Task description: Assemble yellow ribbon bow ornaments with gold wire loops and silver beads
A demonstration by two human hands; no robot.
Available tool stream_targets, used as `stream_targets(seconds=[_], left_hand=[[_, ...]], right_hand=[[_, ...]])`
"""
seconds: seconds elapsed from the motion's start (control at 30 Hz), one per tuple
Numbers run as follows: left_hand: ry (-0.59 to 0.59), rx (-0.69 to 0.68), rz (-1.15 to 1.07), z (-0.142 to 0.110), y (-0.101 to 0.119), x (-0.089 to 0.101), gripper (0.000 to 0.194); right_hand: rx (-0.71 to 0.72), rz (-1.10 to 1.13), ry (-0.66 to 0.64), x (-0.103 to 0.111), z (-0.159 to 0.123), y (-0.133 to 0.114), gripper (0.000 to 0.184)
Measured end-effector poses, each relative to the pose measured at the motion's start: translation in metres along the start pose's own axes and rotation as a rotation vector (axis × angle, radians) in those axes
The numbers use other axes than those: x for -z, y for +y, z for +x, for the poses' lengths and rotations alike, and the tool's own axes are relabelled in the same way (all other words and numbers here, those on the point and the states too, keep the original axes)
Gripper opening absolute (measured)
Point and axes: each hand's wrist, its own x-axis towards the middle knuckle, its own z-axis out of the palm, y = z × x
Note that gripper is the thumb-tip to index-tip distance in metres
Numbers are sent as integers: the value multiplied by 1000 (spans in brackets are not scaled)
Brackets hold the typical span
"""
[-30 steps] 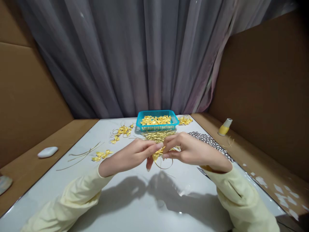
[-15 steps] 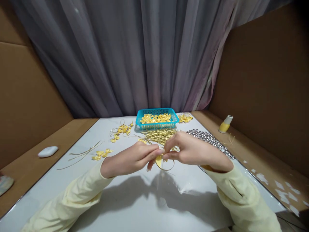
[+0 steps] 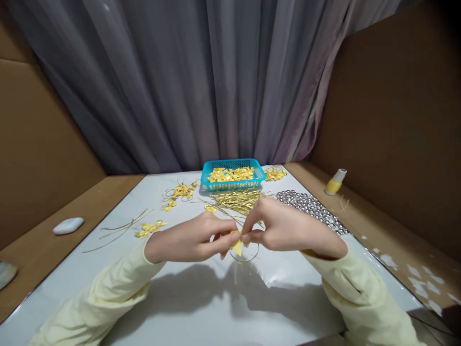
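Note:
Between both hands, above the white tabletop [image 3: 201,307], is a yellow ribbon bow [image 3: 237,246] with a thin gold cord loop [image 3: 248,260] hanging under it. My left hand [image 3: 196,239] pinches the bow from the left with thumb and fingers. Close against it, my right hand [image 3: 275,226] pinches at the bow's middle, where the cord meets it; the fingertips hide the exact join. Just beyond the hands lies a bundle of gold cords [image 3: 239,199], with a single yellow bow [image 3: 211,209] at its near left side.
A blue basket [image 3: 233,184] of yellow bows stands at the back. Looped bows [image 3: 182,191] lie left of it, more bows [image 3: 275,173] right. Silver beads [image 3: 309,209] spread at right, near a yellow thread spool [image 3: 335,182]. Loose cords [image 3: 124,228] and a white mouse-like object [image 3: 68,226] are left.
The hands have shifted slightly, and more of the yellow bow shows between the fingertips. The cord loop hangs a little lower. The view has tilted slightly.

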Motion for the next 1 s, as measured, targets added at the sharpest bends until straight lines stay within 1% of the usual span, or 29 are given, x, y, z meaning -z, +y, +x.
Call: stream_targets(seconds=[0.17, 0.3, 0.47, 0.6, 0.7, 0.83, 1.0], left_hand=[[28, -36, 6, -2, -1, 1, 26], [49, -39, 12, -2, -2, 1, 26], [41, -36, 18, -2, -2, 2, 27], [14, -26, 25, -2, -3, 2, 27], [-14, -22, 22, -2, -4, 2, 27], [-29, -34, 8, -3, -5, 3, 26], [-45, -31, 9, -2, -6, 3, 24]], right_hand=[[-3, -60, 60, 1, -2, 0, 18], [-6, -102, 88, 3, -5, -1, 17], [-18, -44, 137, 3, -9, -1, 7], [-43, 13, 172, -3, -11, 0, 28], [-38, -12, 162, -6, -12, 0, 25], [-14, -14, 118, -2, -8, 0, 17], [7, 174, 2, 2, -2, 5, 7]])
